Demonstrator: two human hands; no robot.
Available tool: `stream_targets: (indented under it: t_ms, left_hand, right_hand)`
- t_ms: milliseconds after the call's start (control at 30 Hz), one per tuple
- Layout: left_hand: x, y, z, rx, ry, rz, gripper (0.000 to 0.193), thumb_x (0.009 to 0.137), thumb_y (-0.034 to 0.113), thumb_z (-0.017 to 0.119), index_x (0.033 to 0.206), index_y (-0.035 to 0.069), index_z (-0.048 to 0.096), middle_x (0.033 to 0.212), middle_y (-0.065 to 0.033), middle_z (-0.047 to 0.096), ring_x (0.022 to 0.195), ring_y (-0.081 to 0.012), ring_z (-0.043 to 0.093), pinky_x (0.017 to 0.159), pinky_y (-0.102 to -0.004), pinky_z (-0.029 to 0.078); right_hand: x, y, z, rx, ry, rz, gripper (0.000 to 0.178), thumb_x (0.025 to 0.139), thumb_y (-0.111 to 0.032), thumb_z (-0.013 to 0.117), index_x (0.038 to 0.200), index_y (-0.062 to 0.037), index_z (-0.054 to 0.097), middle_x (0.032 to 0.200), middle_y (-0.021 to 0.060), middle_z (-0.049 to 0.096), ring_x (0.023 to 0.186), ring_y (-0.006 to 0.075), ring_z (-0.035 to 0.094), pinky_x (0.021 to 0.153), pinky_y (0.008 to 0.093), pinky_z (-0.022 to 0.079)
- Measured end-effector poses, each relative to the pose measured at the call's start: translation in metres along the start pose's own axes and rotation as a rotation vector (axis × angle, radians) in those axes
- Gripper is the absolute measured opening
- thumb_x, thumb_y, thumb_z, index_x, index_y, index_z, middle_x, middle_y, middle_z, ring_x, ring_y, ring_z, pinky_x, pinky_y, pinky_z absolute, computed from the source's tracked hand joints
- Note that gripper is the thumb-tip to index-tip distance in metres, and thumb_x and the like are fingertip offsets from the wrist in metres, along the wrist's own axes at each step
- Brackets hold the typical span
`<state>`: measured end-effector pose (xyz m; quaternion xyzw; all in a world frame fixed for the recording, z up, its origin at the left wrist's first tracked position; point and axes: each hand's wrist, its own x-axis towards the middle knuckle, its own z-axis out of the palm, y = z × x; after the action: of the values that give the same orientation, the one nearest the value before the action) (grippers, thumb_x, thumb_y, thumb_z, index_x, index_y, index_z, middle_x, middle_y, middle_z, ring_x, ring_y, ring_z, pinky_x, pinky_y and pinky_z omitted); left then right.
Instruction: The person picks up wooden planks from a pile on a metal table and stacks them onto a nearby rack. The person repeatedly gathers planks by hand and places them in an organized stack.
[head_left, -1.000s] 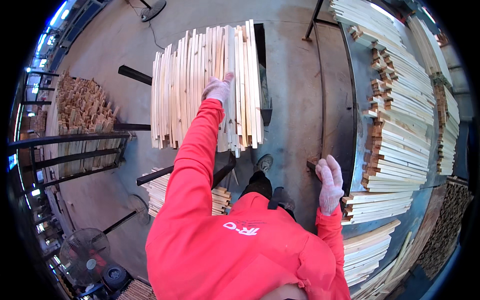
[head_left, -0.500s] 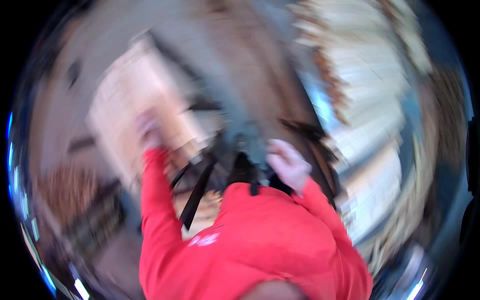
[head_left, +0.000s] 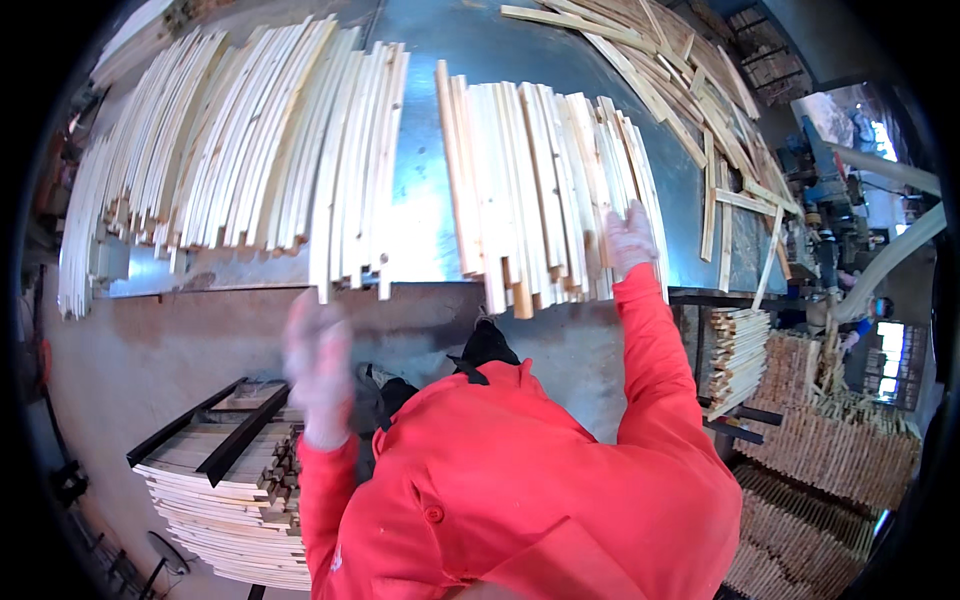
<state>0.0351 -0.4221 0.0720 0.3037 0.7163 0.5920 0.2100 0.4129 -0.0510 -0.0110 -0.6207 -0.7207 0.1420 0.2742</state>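
Note:
My right hand (head_left: 631,238), in a pale glove, lies on the right side of a group of light wooden strips (head_left: 545,190) on a metal-topped table (head_left: 420,215). Its fingers are stretched out, touching the strips near their front ends. My left hand (head_left: 318,370) is smeared by motion in front of the table edge. It is just below the near ends of a second, wider group of wooden strips (head_left: 250,150), and its fingers cannot be made out. A strip of bare metal separates the two groups.
Loose wooden strips (head_left: 690,90) lie criss-cross at the far right of the table. A stack of wood (head_left: 225,510) with black metal bars (head_left: 245,435) stands behind me on the left. More stacked wood (head_left: 835,440) is at the right, near machinery and pale hoses (head_left: 890,265).
My view has swung from the wood stack on the left to the table. My left hand has come away from that stack; my right hand has moved onto the strips.

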Motion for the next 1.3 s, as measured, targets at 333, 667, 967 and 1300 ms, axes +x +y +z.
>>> stream_targets:
  t_ms: [333, 667, 967, 1300]
  left_hand:
    - [0.145, 0.025, 0.298, 0.956, -0.244, -0.459, 0.081, 0.087, 0.055, 0.063, 0.137, -0.005, 0.043, 0.138, -0.0272, 0.048, 0.127, -0.0381, 0.050, 0.104, -0.0429, 0.042]
    - [0.156, 0.026, 0.317, 0.976, -0.212, -0.519, 0.080, 0.086, 0.056, 0.065, 0.135, -0.005, 0.045, 0.138, -0.0237, 0.050, 0.128, -0.0364, 0.050, 0.104, -0.0412, 0.043]
    - [0.157, 0.015, 0.312, 0.850, -0.223, -0.562, 0.091, 0.083, 0.057, 0.068, 0.144, -0.003, 0.037, 0.146, -0.0233, 0.043, 0.133, -0.0356, 0.046, 0.107, -0.0405, 0.040]
    - [0.201, 0.056, 0.314, 1.099, -0.251, -0.391, 0.072, 0.084, 0.049, 0.067, 0.139, 0.006, 0.046, 0.134, -0.0206, 0.052, 0.114, -0.0371, 0.059, 0.093, -0.0470, 0.049]
  right_hand:
    - [0.089, -0.059, 0.004, -0.188, -0.854, 0.105, 0.089, 0.081, -0.064, 0.063, 0.136, 0.0043, 0.044, 0.131, 0.0274, 0.055, 0.123, 0.0393, 0.054, 0.102, 0.0422, 0.043]
    - [0.103, -0.052, 0.049, 0.101, -0.916, 0.191, 0.095, 0.081, -0.053, 0.068, 0.148, 0.0014, 0.029, 0.144, 0.0255, 0.046, 0.128, 0.0367, 0.052, 0.108, 0.0391, 0.040]
    - [0.092, -0.039, 0.081, 0.877, -0.860, 0.241, 0.085, 0.084, -0.032, 0.070, 0.146, 0.0058, 0.027, 0.131, 0.0223, 0.058, 0.114, 0.0311, 0.061, 0.102, 0.0354, 0.044]
    - [0.095, -0.059, 0.057, 0.974, -0.886, 0.488, 0.052, 0.087, -0.015, 0.071, 0.129, 0.0065, 0.049, 0.105, 0.0143, 0.068, 0.091, 0.0203, 0.066, 0.081, 0.0300, 0.054]
